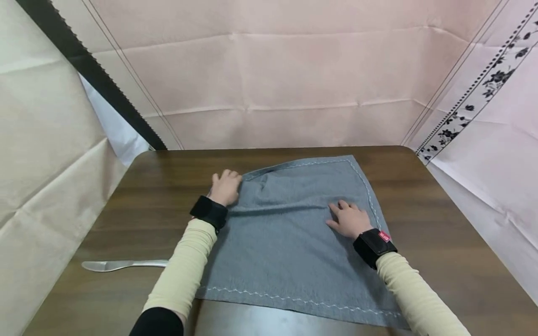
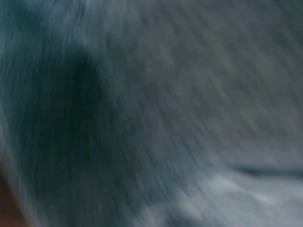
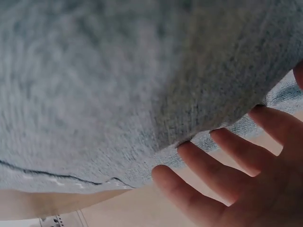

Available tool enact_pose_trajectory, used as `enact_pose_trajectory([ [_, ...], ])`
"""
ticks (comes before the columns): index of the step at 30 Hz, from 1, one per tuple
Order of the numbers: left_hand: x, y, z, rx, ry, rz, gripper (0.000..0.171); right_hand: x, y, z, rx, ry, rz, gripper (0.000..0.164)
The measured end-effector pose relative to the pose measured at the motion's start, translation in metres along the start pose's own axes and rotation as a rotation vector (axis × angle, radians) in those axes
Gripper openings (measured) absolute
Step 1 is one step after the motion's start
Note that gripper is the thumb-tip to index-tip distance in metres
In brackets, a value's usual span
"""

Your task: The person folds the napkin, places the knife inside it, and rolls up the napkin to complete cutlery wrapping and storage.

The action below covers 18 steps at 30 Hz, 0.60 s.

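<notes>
A blue-grey cloth (image 1: 290, 252) with white stitching near its edges lies across the middle of the wooden table, creased between the two hands. At its far left corner my left hand (image 1: 226, 187) grips the fabric with bunched fingers, covering that corner. Blurred cloth (image 2: 189, 94) fills the left wrist view, and the left fingers are hidden there. My right hand (image 1: 350, 219) rests on the cloth near its right edge, fingers spread. In the right wrist view the right fingers (image 3: 208, 170) are relaxed, with fingertips right at the fabric.
A silver table knife (image 1: 122, 265) lies left of the cloth, its handle end hidden behind the left sleeve (image 1: 180, 268). The brown wooden table (image 1: 437, 242) has rounded far corners. Pale creased sheets (image 1: 315, 79) hang behind it and on both sides.
</notes>
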<state>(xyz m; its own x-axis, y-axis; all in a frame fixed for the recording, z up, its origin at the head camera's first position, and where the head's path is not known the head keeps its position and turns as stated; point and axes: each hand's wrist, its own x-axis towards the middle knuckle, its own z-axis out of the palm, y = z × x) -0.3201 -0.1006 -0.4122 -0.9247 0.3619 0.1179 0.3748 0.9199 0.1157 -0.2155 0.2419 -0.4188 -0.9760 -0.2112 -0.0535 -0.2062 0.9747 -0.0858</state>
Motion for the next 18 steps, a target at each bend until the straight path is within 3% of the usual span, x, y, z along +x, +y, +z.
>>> enact_pose_trajectory([
  [2, 0.006, 0.012, 0.007, 0.034, -0.031, 0.065, 0.033, -0.003, 0.001, 0.001, -0.012, -0.013, -0.001, 0.054],
  [4, 0.01, 0.02, 0.01, 0.019, -0.082, 0.061, 0.033, -0.003, 0.0, 0.001, -0.033, -0.016, -0.007, 0.054],
  [9, 0.009, 0.025, 0.009, -0.046, -0.208, -0.103, 0.046, -0.002, -0.005, -0.002, -0.071, -0.014, -0.026, 0.055],
  [12, 0.007, 0.021, 0.006, -0.037, -0.264, -0.174, 0.052, -0.002, -0.006, -0.003, -0.088, -0.021, -0.036, 0.057],
  [18, 0.004, 0.009, 0.002, -0.072, -0.291, -0.266, 0.06, -0.001, -0.005, -0.005, -0.093, -0.022, -0.059, 0.06],
])
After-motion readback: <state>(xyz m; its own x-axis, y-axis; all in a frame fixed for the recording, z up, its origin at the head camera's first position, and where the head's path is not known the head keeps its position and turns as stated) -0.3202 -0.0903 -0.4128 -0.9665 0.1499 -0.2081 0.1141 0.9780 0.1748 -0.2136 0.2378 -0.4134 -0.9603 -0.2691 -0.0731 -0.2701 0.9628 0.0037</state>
